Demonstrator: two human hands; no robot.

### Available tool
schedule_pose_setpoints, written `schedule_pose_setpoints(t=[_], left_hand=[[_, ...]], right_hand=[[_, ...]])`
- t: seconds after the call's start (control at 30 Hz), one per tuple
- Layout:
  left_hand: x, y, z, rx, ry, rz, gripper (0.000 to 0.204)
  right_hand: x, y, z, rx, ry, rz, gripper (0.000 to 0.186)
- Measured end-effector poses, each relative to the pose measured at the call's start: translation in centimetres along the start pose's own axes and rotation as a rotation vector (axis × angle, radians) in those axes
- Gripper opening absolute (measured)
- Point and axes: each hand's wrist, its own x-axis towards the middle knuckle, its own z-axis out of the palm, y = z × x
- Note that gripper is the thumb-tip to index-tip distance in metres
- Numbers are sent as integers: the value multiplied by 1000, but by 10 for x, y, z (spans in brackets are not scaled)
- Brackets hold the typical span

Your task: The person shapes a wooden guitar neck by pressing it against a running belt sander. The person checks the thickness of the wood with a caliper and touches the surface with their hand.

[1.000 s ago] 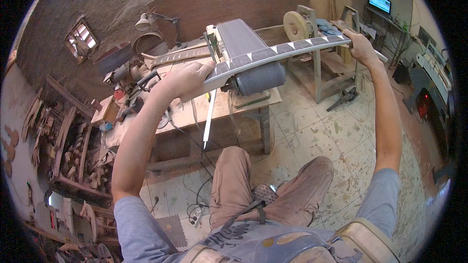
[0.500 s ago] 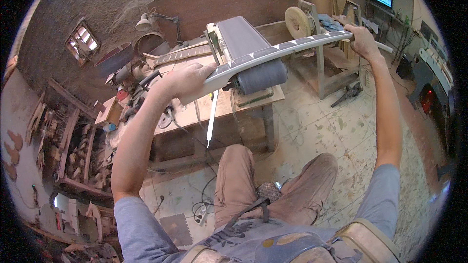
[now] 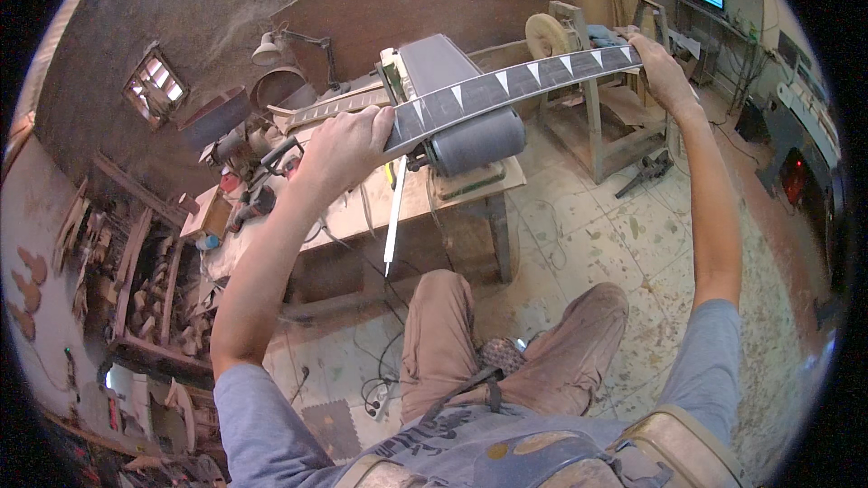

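Observation:
A guitar neck (image 3: 529, 79) spans the space between my hands, its dark fretboard with white triangular inlays facing me. My left hand (image 3: 348, 146) is wrapped round its left end, and my right hand (image 3: 665, 77) grips the far right end. Behind and below the neck is a belt sander with a grey belt (image 3: 440, 65) and a grey front roller (image 3: 479, 142). The neck crosses in front of the belt, just over the roller; whether it touches the belt is hidden.
The sander stands on a wooden workbench (image 3: 348, 233) with a desk lamp (image 3: 268, 50), power tools and another fretted neck (image 3: 334, 108). A wooden stand with a round buffing wheel (image 3: 548, 38) is at the back right. Cables (image 3: 380, 389) lie on the tiled floor near my legs.
The guitar neck has rolled in my hands. Its pale edge faced me before; now the dark fretboard with its inlays does. Both hands keep their hold, with wrists turned.

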Motion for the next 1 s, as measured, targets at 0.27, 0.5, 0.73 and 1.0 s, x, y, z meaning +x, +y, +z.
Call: schedule_pose_setpoints(t=[0.27, 0.5, 0.73, 1.0], left_hand=[[-7, 5, 10, 17, 380, -98, 41], [-18, -45, 14, -64, -56, 270, 37], [2, -34, -19, -732, -695, -323, 47], [-34, -21, 14, -104, 336, -196, 28]], right_hand=[[-5, -5, 8, -277, 130, -36, 48], [12, -16, -17, 24, -161, -24, 34], [40, -8, -57, -4, -692, -2, 47], [-10, -19, -11, -71, -116, -94, 72]])
